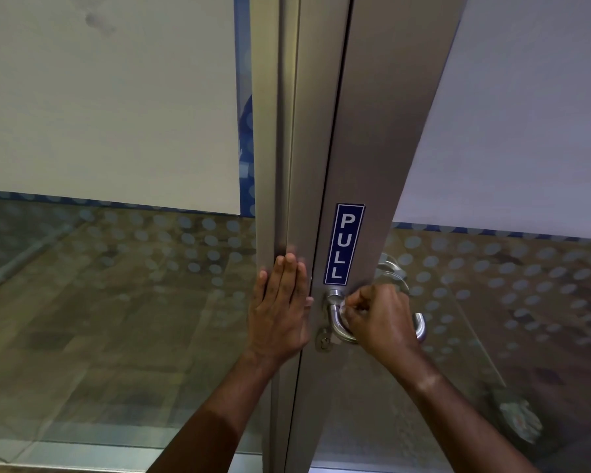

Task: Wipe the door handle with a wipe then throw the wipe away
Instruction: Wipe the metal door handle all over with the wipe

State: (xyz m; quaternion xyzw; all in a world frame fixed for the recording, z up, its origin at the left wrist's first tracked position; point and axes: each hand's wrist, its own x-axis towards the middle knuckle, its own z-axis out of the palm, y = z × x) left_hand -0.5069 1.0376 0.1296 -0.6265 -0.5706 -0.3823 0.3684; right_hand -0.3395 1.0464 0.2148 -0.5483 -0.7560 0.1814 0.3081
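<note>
While the right hand (377, 319) is closed around the door handle (342, 327) with a scrap of white wipe (344, 310) showing under its fingers, the left hand (280, 308) lies open and flat, holding nothing, on the door frame (273, 165). Wiping appears under way; disposal remains. No bin or other container is visible. Above, a PULL sign (343, 244).

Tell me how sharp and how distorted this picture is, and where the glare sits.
Head view: wide-angle bend tilts the door frame; PULL sign sharp; left hand fingertips slightly blurred; soft glare on the door handle; glass reflections wash out the floor.
</note>
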